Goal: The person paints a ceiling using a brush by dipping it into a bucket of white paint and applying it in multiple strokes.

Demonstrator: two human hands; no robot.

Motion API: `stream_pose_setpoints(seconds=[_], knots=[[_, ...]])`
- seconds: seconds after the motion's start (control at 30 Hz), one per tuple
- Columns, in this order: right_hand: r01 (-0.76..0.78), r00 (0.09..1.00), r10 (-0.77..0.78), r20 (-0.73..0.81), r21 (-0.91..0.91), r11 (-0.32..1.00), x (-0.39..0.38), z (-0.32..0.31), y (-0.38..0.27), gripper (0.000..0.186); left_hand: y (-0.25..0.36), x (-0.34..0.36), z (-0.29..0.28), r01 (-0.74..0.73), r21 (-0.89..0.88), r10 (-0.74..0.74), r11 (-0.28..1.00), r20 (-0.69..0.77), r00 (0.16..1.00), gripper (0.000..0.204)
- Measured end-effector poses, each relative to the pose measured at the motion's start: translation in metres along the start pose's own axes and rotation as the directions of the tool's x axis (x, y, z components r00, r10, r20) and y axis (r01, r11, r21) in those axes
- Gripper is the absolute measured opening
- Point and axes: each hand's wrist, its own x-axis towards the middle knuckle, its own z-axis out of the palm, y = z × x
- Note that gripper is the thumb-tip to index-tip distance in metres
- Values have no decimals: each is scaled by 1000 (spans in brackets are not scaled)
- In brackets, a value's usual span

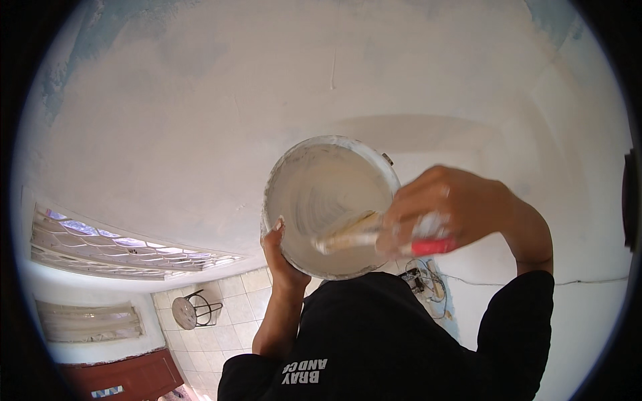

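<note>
My left hand (284, 267) grips the left rim of a round bucket (321, 174) smeared with pale paint or filler. My right hand (448, 210), blurred, is closed round a brush (341, 237) with a red-ended handle (431, 246). The brush's pale head is over the inside of the bucket, low toward its right half; whether it touches the contents I cannot tell. The bucket is held in front of my dark shirt.
A whitish plastered surface (200, 120) with bluish patches spans the upper view. A grilled window (114, 247) is at left. Below are a round stool (186, 312) on tiles, a reddish-brown door (127, 374), a cord (582, 281) and tangled dark equipment (418, 284) at right.
</note>
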Motion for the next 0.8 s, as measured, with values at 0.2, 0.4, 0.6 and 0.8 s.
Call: stream_pose_setpoints(seconds=[0.2, 0.4, 0.6, 0.8], knots=[[-190, 939, 129, -318, -170, 967, 5, -5, 5, 20, 13, 2, 9, 81, -229, -99, 970, -68, 993, 38], [-601, 762, 582, -283, 23, 799, 3, 7, 0, 10, 36, -2, 42, 85, -219, -102, 972, -68, 993, 47], [-508, 634, 676, -375, 457, 730, -2, 28, 16, 17, 32, 6, 40, 100, -237, -124, 966, -91, 988, 42], [-432, 769, 595, -234, 497, 753, 7, 33, 13, 18, 34, 0, 34, 131, -409, -192, 903, -111, 975, 42]])
